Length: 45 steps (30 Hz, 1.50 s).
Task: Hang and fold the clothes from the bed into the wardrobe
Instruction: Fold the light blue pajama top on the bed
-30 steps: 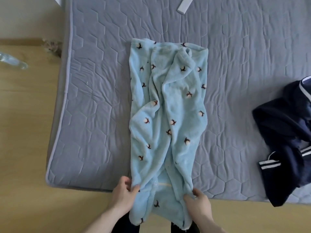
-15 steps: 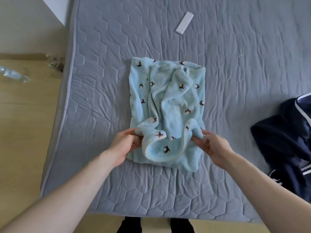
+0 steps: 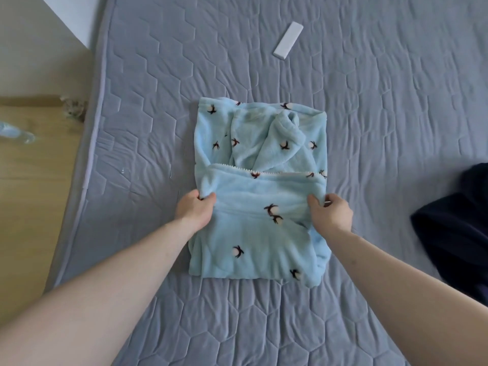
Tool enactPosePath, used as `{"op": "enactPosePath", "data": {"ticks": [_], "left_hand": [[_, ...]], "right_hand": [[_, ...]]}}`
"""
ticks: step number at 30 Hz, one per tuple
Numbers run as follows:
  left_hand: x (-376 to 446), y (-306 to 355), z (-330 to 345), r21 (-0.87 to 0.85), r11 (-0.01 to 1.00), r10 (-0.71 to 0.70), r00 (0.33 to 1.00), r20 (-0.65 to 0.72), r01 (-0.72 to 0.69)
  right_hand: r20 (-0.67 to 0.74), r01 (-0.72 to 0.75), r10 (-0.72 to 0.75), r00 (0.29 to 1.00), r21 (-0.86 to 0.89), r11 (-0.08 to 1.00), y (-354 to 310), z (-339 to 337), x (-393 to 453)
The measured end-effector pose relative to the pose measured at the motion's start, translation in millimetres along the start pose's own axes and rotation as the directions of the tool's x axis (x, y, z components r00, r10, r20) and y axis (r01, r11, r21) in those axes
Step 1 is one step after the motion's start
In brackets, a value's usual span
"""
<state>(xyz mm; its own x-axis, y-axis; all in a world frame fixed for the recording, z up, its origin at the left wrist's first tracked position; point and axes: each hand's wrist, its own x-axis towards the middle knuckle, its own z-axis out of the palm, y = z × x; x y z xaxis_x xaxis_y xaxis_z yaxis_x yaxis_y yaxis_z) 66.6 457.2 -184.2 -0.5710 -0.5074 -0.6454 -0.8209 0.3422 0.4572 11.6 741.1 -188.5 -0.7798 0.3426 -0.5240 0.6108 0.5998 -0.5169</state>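
Fingers and thumbs of both hands are seen pinching the side edges of the light blue fleece garment with a dark bird-like print (image 3: pixel 260 196): the left hand (image 3: pixel 194 210) nips the left edge between curled fingers and thumb, and the right hand (image 3: pixel 331 213) nips the right edge likewise. The garment lies on the grey quilted mattress (image 3: pixel 369 128), folded into a compact rectangle, its hem with a pale scalloped trim laid across the middle. The step in hand is judged to be the folding of this garment, with the lower half brought up over the upper. A further fold or a smoothing of the top layer is judged to be called for next, after which the bundle would need lifting as one piece toward the wardrobe, which is not in view. A dark navy garment (image 3: pixel 454 225) lies well apart at the right edge, apparently still to be dealt with, and a small white flat bar (image 3: pixel 288 40) lies farther up the mattress. Against the frame of a second ago, the garment is no longer stretched long with its end over the near edge; it has been doubled, and both hands have been moved up onto the mattress.
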Motion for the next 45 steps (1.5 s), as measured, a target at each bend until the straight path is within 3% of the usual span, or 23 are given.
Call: {"op": "enactPosePath", "data": {"ticks": [3, 5, 8, 10, 11, 14, 16, 19, 23, 28, 30, 34, 39, 45], "left_hand": [[12.5, 0.3, 7.2, 0.302, 0.953, -0.05, 0.996, 0.069, 0.027], [18.0, 5.6, 9.9, 0.32, 0.947, 0.004, 1.0, 0.016, -0.009], [22.8, 11.3, 8.4, 0.283, 0.911, 0.326, 0.944, -0.049, -0.3], [25.0, 9.5, 6.7, 0.372, 0.818, 0.464, 0.885, 0.025, -0.439], [26.2, 6.8, 5.9, 0.435, 0.785, 0.446, 0.89, 0.096, -0.441], [31.3, -2.5, 9.1, 0.549, 0.746, 0.282, 0.926, 0.25, -0.376], [32.8, -0.8, 14.8, 0.47, 0.823, 0.249, 0.947, 0.204, -0.318], [35.6, 2.6, 26.5, 0.263, 0.943, 0.206, 0.978, 0.018, -0.203], [39.8, -8.3, 43.4, 0.415, 0.895, 0.141, 0.987, 0.082, -0.162], [65.3, 17.8, 40.8, 0.524, 0.849, -0.012, 0.988, 0.153, -0.071], [78.3, 49.4, 26.8, 0.449, 0.893, -0.03, 0.997, 0.076, -0.007], [116.6, 104.8, -9.7, 0.074, 0.997, 0.018, 0.98, -0.199, -0.004], [155.8, 122.5, -21.0, -0.078, 0.995, -0.07, 0.996, -0.051, 0.066], [160.4, 131.6, -7.7, -0.204, 0.979, 0.032, 0.993, 0.115, -0.008]], "right_hand": [[0.109, -0.045, 0.06, 0.992, -0.138, 0.989, 4.0, 4.8, 10.6], [0.124, -0.016, 0.042, 0.991, -0.202, 0.979, 8.0, 7.4, 12.2], [0.064, 0.155, -0.146, 0.987, -0.171, 0.973, 10.0, 7.7, 6.4], [0.082, 0.315, -0.305, 0.949, -0.177, 0.932, 13.4, 5.6, 7.5], [0.12, 0.339, -0.321, 0.94, -0.199, 0.919, 16.2, 4.9, 10.0], [0.247, 0.263, -0.19, 0.95, -0.31, 0.914, 21.6, 5.3, 20.2], [0.271, 0.228, -0.146, 0.951, -0.301, 0.926, 19.9, 7.5, 25.3], [0.222, 0.136, -0.092, 0.971, -0.191, 0.972, 19.6, 17.0, 27.1], [0.202, 0.06, -0.019, 0.979, -0.198, 0.978, 33.5, 37.1, 22.7], [0.262, 0.102, -0.02, 0.965, -0.304, 0.947, 13.1, 31.8, 49.0], [0.254, 0.091, -0.039, 0.966, -0.195, 0.976, -7.9, 23.6, 65.6], [0.197, -0.022, -0.026, 0.98, 0.237, 0.971, -65.1, 15.0, 99.1], [0.21, -0.042, -0.015, 0.978, 0.264, 0.964, -106.1, 24.2, 130.5], [0.3, 0.016, -0.062, 0.952, 0.154, 0.988, -118.9, 25.5, 142.6]]}}
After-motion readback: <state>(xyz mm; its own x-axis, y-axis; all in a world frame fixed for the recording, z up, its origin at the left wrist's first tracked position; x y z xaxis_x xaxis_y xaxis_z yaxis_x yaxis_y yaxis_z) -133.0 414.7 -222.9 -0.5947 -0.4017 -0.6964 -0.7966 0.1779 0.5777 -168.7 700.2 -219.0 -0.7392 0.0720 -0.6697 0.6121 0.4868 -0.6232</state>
